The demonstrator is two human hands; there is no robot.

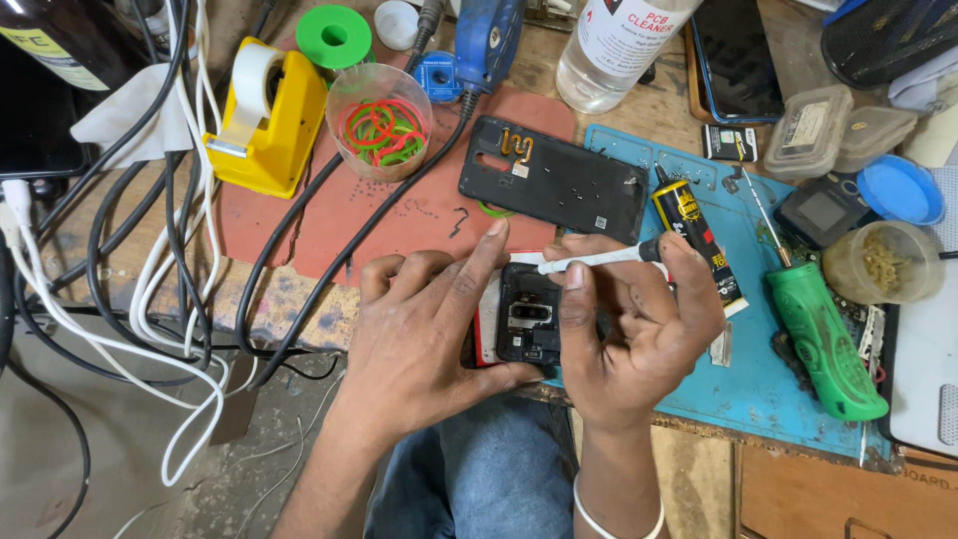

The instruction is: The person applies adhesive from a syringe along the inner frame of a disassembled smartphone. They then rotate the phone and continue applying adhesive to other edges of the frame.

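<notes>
An opened black phone (pixel 526 324) with a red edge lies at the near edge of the bench. My left hand (pixel 424 334) grips its left side, the forefinger stretched over its top. My right hand (pixel 629 334) holds a black and yellow glue tube (pixel 691 225) whose long white nozzle (pixel 589 262) points left over the phone's top edge. The phone's removed black back cover (pixel 554 178) rests flat just behind both hands.
A green-handled screwdriver (pixel 824 339) lies on the blue mat (pixel 758 389) at right. A yellow tape dispenser (pixel 257 115), a clear cup of rubber bands (pixel 379 120) and a cleaner bottle (pixel 614 45) stand behind. Black and white cables (pixel 165 269) trail off the left edge.
</notes>
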